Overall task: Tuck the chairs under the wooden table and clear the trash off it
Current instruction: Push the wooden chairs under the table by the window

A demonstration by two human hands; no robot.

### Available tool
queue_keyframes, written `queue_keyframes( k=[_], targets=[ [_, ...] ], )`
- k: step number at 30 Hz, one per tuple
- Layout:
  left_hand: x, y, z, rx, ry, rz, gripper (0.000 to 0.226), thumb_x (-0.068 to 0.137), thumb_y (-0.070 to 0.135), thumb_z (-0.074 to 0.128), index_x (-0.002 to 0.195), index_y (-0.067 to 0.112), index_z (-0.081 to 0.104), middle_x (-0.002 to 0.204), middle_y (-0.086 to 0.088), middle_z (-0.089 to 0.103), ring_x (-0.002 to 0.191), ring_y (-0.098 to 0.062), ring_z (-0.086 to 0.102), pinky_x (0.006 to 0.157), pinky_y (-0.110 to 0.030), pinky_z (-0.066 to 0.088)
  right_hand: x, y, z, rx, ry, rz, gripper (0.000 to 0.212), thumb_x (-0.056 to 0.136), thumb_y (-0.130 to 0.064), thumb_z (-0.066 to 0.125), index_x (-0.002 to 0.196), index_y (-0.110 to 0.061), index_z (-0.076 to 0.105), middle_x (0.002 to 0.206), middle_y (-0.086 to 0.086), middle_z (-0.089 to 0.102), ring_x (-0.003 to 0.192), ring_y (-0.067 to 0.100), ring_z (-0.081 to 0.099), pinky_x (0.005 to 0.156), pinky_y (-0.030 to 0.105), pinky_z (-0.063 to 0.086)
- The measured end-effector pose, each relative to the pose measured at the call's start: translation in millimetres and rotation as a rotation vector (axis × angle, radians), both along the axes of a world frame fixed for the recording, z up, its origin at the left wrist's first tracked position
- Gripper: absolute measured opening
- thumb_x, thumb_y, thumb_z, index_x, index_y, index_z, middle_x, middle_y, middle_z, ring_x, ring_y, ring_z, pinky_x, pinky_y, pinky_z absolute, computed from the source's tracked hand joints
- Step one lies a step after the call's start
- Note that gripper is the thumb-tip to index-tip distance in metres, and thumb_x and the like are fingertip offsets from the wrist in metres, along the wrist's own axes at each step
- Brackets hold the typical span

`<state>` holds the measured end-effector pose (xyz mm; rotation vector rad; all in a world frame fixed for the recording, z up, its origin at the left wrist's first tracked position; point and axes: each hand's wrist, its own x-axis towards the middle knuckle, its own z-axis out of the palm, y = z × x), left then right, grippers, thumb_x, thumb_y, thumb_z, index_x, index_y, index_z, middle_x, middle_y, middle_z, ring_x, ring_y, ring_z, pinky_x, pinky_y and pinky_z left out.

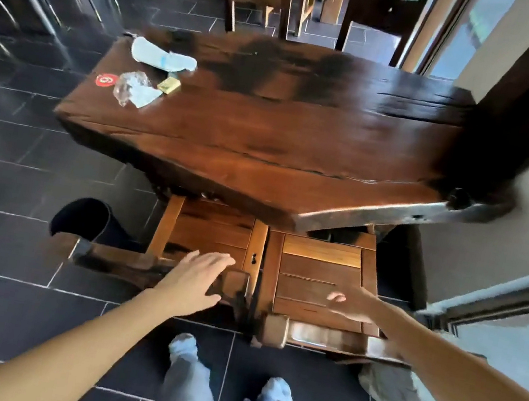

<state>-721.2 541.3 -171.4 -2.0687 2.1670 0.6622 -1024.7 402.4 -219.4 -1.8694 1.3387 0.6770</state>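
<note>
So the wooden table [285, 127] fills the middle of the view, and the two chairs sit side by side at its 6 o'clock edge, seats only partly under the top. The left chair [212, 237] and right chair [323, 279] are basically touching along the inner edge, which is where I'd expect trouble: push one crooked and the frames could bind or a chair could knock the table's underframe. The backrests look chunky and heavy, so a one-sided shove probably just pivots the thing on the tiles.

Left hand [195, 279] is open, fingers spread, over the left chair's backrest, not gripping anything. Right hand [348, 305] is loosely open too, blurry, hovering above the right chair's seat, nothing in it.

There's a black bin [87, 219] at 9 o'clock of the left chair, close enough to get clipped if that chair swings.

Trash is all at the table's 10 o'clock corner: a crumpled white napkin [161, 57], clear plastic wrap [133, 89], a small yellow packet [169, 84]. Light stuff, easy to brush onto the floor.

Only readable thing: a red round sticker [105, 80] showing a 6 or 9, can't tell which.
</note>
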Motion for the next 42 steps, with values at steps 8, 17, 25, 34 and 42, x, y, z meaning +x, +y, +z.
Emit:
queue_keyframes(
  k=[8, 17, 25, 34, 42],
  targets=[
    [208, 22, -10, 0.269, -0.351, 0.278, 0.078, 0.084, 0.042, 0.061, 0.148, 0.023, 0.021, 0.158, 0.004, 0.02, 0.147, -0.017, 0.014, 0.118, -0.047, 0.012, 190, 33, 15, 0.114, -0.206, 0.137, 0.094, 0.078, -0.045, 0.074, 0.15, -0.023, 0.017, 0.149, 0.007, 0.04, 0.129, 0.029, 0.046, 0.107, 0.044, 0.04],
    [274, 8, -40, 0.502, -0.366, 0.191, 0.1, 0.068, 0.044, 0.065, 0.15, 0.022, 0.013, 0.159, 0.0, 0.015, 0.146, -0.023, 0.015, 0.113, -0.055, 0.016, 270, 59, -7, -0.113, 0.51, 0.342, 0.073, 0.077, -0.022, 0.076, 0.136, -0.009, 0.037, 0.104, 0.011, 0.061, 0.092, 0.035, 0.064, 0.073, 0.044, 0.056],
    [279, 3, -42, 0.552, -0.182, 0.218, 0.065, 0.074, 0.038, 0.062, 0.137, 0.035, 0.046, 0.128, 0.003, 0.06, 0.115, -0.021, 0.058, 0.089, -0.031, 0.048, 272, 70, -5, -0.219, 0.514, 0.284, 0.046, 0.08, -0.004, 0.066, 0.124, -0.01, 0.055, 0.117, 0.009, 0.061, 0.106, 0.032, 0.06, 0.081, 0.047, 0.05],
    [269, 35, -41, 0.56, -0.152, 0.314, 0.065, 0.074, 0.033, 0.068, 0.135, 0.031, 0.049, 0.127, 0.003, 0.061, 0.115, -0.02, 0.058, 0.091, -0.03, 0.048, 263, 100, -2, -0.206, 0.508, 0.268, 0.046, 0.085, -0.004, 0.061, 0.129, -0.007, 0.05, 0.124, 0.01, 0.059, 0.113, 0.031, 0.058, 0.092, 0.044, 0.05],
    [263, 62, -38, 0.571, -0.152, 0.319, 0.066, 0.074, 0.032, 0.064, 0.137, 0.032, 0.047, 0.13, 0.004, 0.059, 0.116, -0.021, 0.057, 0.087, -0.029, 0.048, 256, 127, -4, -0.204, 0.488, 0.258, 0.056, 0.084, -0.01, 0.064, 0.136, -0.008, 0.043, 0.124, 0.013, 0.059, 0.113, 0.033, 0.058, 0.093, 0.047, 0.049]
  ],
)
